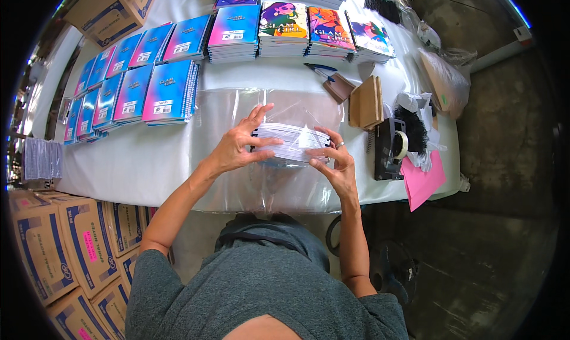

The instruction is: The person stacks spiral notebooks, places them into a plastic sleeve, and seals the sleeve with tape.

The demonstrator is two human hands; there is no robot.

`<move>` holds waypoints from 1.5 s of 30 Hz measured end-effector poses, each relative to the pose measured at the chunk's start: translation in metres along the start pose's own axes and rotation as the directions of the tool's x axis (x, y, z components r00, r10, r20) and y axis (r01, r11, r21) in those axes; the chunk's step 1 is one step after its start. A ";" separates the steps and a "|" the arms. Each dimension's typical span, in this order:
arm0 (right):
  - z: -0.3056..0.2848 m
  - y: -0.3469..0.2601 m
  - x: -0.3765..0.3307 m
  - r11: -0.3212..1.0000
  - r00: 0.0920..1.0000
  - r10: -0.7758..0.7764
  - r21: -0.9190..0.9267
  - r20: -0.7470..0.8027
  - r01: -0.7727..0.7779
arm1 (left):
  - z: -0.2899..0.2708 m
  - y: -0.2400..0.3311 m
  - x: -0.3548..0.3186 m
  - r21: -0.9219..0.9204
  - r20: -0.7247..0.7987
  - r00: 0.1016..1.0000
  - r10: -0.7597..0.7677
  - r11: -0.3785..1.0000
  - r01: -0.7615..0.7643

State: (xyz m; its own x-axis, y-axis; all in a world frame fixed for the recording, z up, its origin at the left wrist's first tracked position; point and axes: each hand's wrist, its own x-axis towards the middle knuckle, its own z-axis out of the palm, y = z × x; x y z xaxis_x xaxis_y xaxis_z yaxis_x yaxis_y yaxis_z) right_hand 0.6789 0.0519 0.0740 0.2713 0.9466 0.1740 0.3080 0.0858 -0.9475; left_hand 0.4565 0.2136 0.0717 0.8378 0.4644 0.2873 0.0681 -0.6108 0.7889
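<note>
The left hand (240, 139) is partly open, fingers spread and the thumb bent in, gripping the left end of a stack of bound pads (284, 137) whose white page edges face up. The right hand (333, 155), a ring on one finger, is curled more tightly, its thumb and fingers closed about the stack's other end. The stack thus lies directly between the two hands, to the right of the left palm and to the left of the right one, touching both. Clear plastic (228, 105) spreads under and around the hands; glare makes it hard to tell how much of it covers the stack.

Beyond the left hand and to its left stand rows of blue-and-pink notebooks (168, 93). Straight ahead of both hands are piles with illustrated covers (283, 22). Past the right hand, up and to its right, lie a dark-handled tool (320, 71) and brown cardboard pieces (365, 102). Farther right of that hand sit a black tape dispenser (386, 153) and, nearer the person, pink paper (423, 178).
</note>
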 end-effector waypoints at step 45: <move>0.008 -0.042 0.037 0.826 0.990 -0.087 -0.548 0.109 0.133 | -0.025 0.023 0.040 0.511 0.536 0.833 0.137 0.733 -0.449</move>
State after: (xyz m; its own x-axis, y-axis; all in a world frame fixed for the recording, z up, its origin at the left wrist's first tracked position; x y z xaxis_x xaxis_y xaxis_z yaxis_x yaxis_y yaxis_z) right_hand 0.6688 0.0854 0.1179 0.1422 0.9638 0.2254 0.7900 0.0267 -0.6125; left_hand 0.4779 0.2341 0.1149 0.9976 -0.0400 0.0563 -0.0492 -0.9840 0.1712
